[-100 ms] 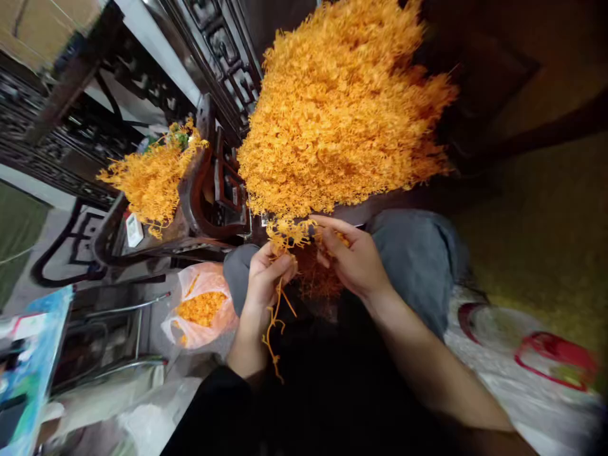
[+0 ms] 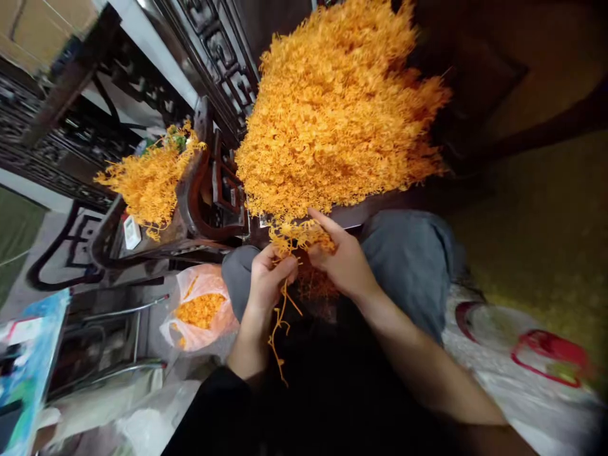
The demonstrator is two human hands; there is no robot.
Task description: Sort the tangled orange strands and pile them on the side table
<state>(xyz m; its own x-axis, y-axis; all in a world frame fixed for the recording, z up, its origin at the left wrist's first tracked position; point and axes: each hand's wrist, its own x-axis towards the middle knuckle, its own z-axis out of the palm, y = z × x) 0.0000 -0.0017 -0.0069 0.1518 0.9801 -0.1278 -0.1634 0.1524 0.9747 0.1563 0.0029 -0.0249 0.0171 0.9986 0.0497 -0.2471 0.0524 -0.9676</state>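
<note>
Your left hand (image 2: 270, 275) grasps one orange sprig (image 2: 286, 235) between the thumb and the bent fingers, and thin stalks of it hang down toward you. Your right hand (image 2: 346, 263) is beside it, with the index finger stretched toward the far side and the other fingers curled; you hide their tips, so I cannot tell if they pinch anything. The sprig is between your two knees, just on the near side of a big orange heap (image 2: 332, 120).

For writing, on the left there is one small white box (image 2: 132, 233) (its face is too small to be read), and one blue printed panel (image 2: 56, 316) at the near left, whose print is blurred.

Counting the orange bunches, you have two: the big heap, far and in the middle, and one smaller bunch (image 2: 152, 190) at the left, on a carved dark-wood chair (image 2: 190, 212). One pinkish plastic bag (image 2: 189, 278), open, holds loose orange pieces (image 2: 202, 310). At your right is one red handle (image 2: 546, 342).
</note>
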